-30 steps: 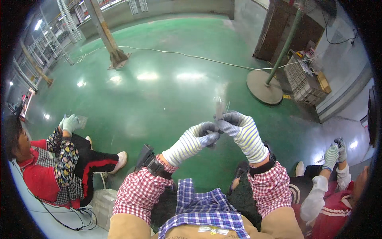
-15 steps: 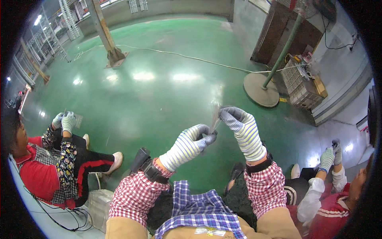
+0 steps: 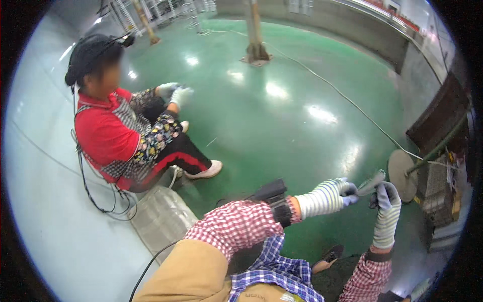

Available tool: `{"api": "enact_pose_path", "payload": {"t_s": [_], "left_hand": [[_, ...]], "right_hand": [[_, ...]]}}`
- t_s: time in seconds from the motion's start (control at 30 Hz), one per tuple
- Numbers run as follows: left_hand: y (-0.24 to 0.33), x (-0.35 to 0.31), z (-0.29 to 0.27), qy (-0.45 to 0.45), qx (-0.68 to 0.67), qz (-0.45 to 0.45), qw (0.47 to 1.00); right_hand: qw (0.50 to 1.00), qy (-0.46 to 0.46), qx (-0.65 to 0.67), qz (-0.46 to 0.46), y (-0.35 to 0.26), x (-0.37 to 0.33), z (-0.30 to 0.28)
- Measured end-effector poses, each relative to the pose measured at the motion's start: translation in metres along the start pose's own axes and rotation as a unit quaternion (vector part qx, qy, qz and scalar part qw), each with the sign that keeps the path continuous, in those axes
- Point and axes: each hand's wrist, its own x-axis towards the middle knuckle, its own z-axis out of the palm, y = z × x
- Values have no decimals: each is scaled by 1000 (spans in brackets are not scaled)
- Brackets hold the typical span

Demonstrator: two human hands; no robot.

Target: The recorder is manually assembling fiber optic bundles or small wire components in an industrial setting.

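Note:
My left hand [image 3: 329,195], in a striped glove with grey fingertips, is closed on the lower end of a thin, pale, see-through bundle [image 3: 371,183] that looks like fine strands. The bundle slants up to the right. My right hand [image 3: 387,199], gloved alike, has its fingers bent against the bundle's far side. The right fingers appear pinched on it, though blur hides the exact contact. Both hands are held out at the right, above the green floor.
A co-worker [image 3: 113,128] in red sits at the left, gloved hands together. Beside that person stands a pale box [image 3: 163,216]. A round metal base [image 3: 401,176] with a pole and a crate [image 3: 437,189] are at the right. A cable [image 3: 347,100] crosses the floor.
The view has swung left, so my hands now appear farther right and the left co-worker shows more fully. The bundle stays between my hands, now tilted more to the right.

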Motion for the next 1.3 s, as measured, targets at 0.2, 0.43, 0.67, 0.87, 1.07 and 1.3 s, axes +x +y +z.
{"api": "enact_pose_path", "payload": {"t_s": [0.2,0.43,0.67,0.87,1.07,1.3], "left_hand": [[8,4,-2,18,-47,30,998],[17,3,-7,41,-32,66,996],[21,3,-6,-37,-69,11,997],[30,0,-13,-49,-13,-46,998],[23,1,-7,-47,-24,-47,997],[29,6,-3,-14,6,-14,1000]], "right_hand": [[996,-16,91,-4,13,9,-2],[994,-14,109,-18,19,11,-2],[997,5,75,-34,10,4,-4],[998,12,39,-39,5,5,8],[999,23,5,-47,5,4,8],[984,77,-114,-117,16,7,-6]]}}
